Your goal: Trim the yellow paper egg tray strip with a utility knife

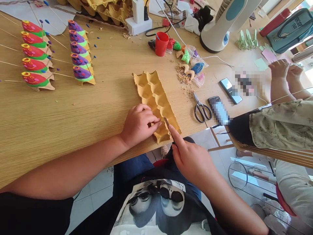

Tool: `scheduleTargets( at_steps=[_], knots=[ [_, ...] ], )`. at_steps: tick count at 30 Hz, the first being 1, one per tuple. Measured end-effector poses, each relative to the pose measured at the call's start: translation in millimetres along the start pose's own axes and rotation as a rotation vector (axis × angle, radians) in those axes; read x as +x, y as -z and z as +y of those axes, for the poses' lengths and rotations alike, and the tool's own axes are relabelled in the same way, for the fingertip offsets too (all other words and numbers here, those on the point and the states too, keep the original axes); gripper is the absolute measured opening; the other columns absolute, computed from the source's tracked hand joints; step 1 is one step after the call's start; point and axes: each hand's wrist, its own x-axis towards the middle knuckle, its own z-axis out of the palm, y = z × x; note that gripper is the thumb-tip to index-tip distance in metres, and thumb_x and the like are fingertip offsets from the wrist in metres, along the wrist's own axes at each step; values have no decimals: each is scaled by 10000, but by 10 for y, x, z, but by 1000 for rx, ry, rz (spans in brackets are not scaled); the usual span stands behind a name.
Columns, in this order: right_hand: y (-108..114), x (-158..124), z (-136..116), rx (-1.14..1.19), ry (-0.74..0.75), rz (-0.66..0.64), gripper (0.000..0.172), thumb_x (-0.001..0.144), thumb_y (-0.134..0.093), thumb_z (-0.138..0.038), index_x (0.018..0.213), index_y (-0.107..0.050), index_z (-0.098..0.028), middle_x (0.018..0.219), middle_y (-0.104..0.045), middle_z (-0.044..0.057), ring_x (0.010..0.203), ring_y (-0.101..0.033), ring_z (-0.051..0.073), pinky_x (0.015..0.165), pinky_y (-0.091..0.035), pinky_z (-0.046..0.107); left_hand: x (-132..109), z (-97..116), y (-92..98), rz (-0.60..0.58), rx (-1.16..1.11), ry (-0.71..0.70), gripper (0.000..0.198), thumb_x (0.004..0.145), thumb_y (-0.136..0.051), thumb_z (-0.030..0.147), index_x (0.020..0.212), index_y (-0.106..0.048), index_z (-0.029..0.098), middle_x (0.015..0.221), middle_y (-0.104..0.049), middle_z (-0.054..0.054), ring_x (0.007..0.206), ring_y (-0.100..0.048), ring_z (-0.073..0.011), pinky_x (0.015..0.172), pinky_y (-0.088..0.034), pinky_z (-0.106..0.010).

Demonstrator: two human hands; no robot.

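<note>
A yellow cardboard egg tray lies cups up near the table's front edge, angled away from me. My left hand holds its near part down, with the fingers curled over the cups and the thumb pointing to the middle. In my right hand is a slim knife, its blade set on the tray between the two rows of cups. My right index finger stretches along the knife's back. The handle is mostly hidden in my palm. The tray's near end has a ragged edge.
Scissors and phones lie to the right. Behind stand a red cup, clay packets, a white appliance and a power strip. Painted cardboard pieces stand at left. Another person's hands are at far right.
</note>
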Motion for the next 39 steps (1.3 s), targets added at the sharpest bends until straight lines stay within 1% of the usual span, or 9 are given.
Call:
scheduleTargets(
  at_steps=[4,9,13,18,21,24,28,34,39],
  knots=[
    [17,72,44,43,4,38,628,1030,-403,-264,1627,-209,-258,864,-786,-10,707,-724,179,515,-375,261,6,9,10,-4,-2,1,205,898,-655,359,753,-759,258,785,-733,-21,1058,-604,-259,908,-470,-428],
    [46,19,95,95,15,130,636,1034,-364,-257,1636,-157,-264,980,-789,8,717,-717,169,536,-396,254,10,30,20,-12,-16,33,199,886,-655,346,743,-752,247,804,-740,-19,1066,-596,-263,928,-469,-435],
    [-2,-21,104,76,45,98,636,1030,-381,-261,1633,-178,-266,867,-770,-17,660,-694,163,509,-370,265,10,32,26,-11,-14,19,176,884,-664,338,767,-761,250,807,-740,-20,1060,-596,-261,914,-470,-429],
    [-47,-1,109,23,53,80,640,1023,-401,-248,1630,-200,-252,807,-745,-22,620,-665,156,496,-308,280,9,27,28,-3,-22,-1,172,891,-665,311,763,-763,249,789,-740,-16,1043,-599,-252,916,-467,-423],
    [-57,-3,64,-29,49,75,658,1013,-409,-233,1633,-190,-225,772,-724,-16,593,-649,155,488,-269,292,5,21,22,8,-17,-16,173,891,-670,313,762,-763,243,760,-728,-18,1045,-599,-255,910,-467,-419],
    [-58,24,-14,-105,22,77,678,986,-427,-216,1629,-213,-190,739,-702,-1,577,-642,160,482,-246,304,2,16,16,14,-2,-16,200,899,-665,333,749,-759,241,732,-711,-22,1051,-598,-259,908,-467,-417],
    [-25,86,-54,-149,20,66,696,970,-446,-226,1628,-222,-194,728,-684,3,579,-639,162,478,-238,307,-2,29,18,11,20,11,245,908,-659,368,723,-748,234,729,-704,-26,1046,-599,-259,903,-468,-417],
    [21,92,41,-156,56,37,712,967,-462,-207,1632,-211,-226,744,-687,1,600,-631,158,504,-250,315,24,41,24,33,42,36,224,903,-670,368,737,-752,242,744,-710,-23,1042,-601,-259,918,-459,-431],
    [4,239,92,-149,85,106,674,992,-408,-219,1634,-206,-254,746,-682,-3,595,-624,164,505,-237,327,76,-19,39,67,49,95,205,903,-673,370,767,-754,240,740,-719,-23,1066,-590,-273,928,-457,-448]
  ],
)
